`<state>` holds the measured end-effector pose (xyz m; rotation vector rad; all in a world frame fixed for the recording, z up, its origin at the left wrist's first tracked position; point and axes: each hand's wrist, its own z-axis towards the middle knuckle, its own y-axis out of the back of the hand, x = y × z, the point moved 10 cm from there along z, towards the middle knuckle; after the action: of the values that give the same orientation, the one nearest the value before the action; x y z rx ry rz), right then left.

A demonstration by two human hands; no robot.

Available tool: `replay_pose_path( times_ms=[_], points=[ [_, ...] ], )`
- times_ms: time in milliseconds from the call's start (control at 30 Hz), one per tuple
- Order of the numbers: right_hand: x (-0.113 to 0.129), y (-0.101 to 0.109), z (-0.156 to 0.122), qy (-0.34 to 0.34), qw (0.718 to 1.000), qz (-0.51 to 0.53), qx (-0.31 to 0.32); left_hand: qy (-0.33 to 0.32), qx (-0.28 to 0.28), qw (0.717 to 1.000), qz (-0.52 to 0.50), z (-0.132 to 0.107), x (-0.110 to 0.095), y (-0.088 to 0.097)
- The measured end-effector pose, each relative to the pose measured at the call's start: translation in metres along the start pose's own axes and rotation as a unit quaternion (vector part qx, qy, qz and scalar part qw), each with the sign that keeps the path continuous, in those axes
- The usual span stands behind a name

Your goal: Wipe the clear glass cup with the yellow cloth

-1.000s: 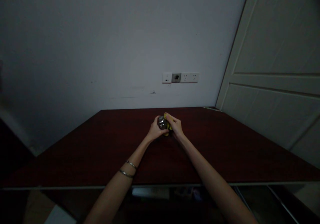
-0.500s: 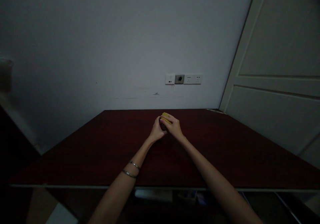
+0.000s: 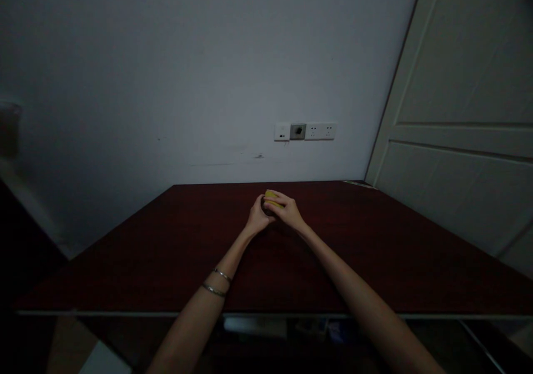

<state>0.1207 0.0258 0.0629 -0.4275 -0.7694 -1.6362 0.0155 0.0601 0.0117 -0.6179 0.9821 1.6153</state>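
Both hands meet above the far middle of a dark red table [image 3: 175,252]. My left hand [image 3: 257,217] is closed round the side of a small dark rounded object [image 3: 266,209], mostly hidden by the fingers. My right hand [image 3: 288,212] has its fingers closed over a yellow piece [image 3: 271,194] on top of that dark object. I cannot tell whether the yellow piece is a lid, a sponge or something else, nor whether the two are joined.
Behind the table rises a pale wall with a row of sockets [image 3: 320,131] and a switch [image 3: 297,131]. A panelled door [image 3: 458,107] stands at the right. Dim items lie below the table's front edge [image 3: 291,314].
Both hands have shifted slightly left with the yellow piece and dark object. The yellow piece looks less tilted, and my right fingers have moved a little across it.
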Motion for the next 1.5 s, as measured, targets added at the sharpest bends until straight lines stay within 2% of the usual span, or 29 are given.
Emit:
replay_pose_path(
  times_ms=[133,267,333,400,500,600,700,800,900,1000,1133,1233,1333,1500],
  points=[
    [-0.024,0.013,0.003,-0.081,0.993,0.063,-0.054,-0.029,0.029,0.999,0.020,-0.003,-0.016,-0.006],
    [-0.043,0.025,-0.002,-0.150,0.979,0.099,-0.092,-0.021,0.057,0.998,0.017,-0.007,-0.021,-0.012],
    [-0.036,0.027,-0.004,-0.121,0.985,0.084,-0.089,-0.003,0.063,0.998,0.005,-0.008,-0.018,-0.014],
    [-0.020,0.027,-0.006,-0.065,0.994,0.051,-0.075,0.013,0.062,0.998,-0.006,-0.008,-0.013,-0.014],
    [0.008,0.017,-0.011,0.012,1.000,-0.013,-0.024,0.021,0.055,0.998,-0.017,-0.004,-0.006,-0.015],
    [0.026,0.005,-0.015,0.057,0.997,-0.046,0.018,0.022,0.037,0.999,-0.025,0.000,-0.003,-0.011],
    [0.020,0.011,-0.012,0.033,0.999,-0.018,-0.017,0.010,0.025,1.000,-0.006,0.000,-0.007,-0.008],
    [-0.008,0.026,-0.009,-0.049,0.994,0.048,-0.082,0.002,0.034,0.999,0.024,-0.005,-0.013,-0.010],
    [-0.035,0.034,-0.010,-0.130,0.980,0.097,-0.118,0.011,0.052,0.998,0.033,-0.008,-0.016,-0.015],
    [-0.029,0.036,-0.010,-0.104,0.985,0.081,-0.112,0.026,0.068,0.997,0.019,-0.009,-0.016,-0.019],
    [0.007,0.023,-0.012,-0.007,0.999,0.024,-0.042,0.066,0.065,0.994,-0.059,-0.006,-0.009,-0.020],
    [0.020,0.015,-0.013,0.025,1.000,0.013,0.000,0.082,0.061,0.988,-0.114,-0.005,-0.004,-0.020],
    [0.011,0.020,-0.009,0.002,0.999,0.037,-0.019,0.084,0.057,0.987,-0.126,-0.005,-0.004,-0.020],
    [-0.020,0.037,-0.006,-0.096,0.987,0.094,-0.086,0.107,0.072,0.977,-0.169,-0.008,-0.009,-0.022]
  ],
)
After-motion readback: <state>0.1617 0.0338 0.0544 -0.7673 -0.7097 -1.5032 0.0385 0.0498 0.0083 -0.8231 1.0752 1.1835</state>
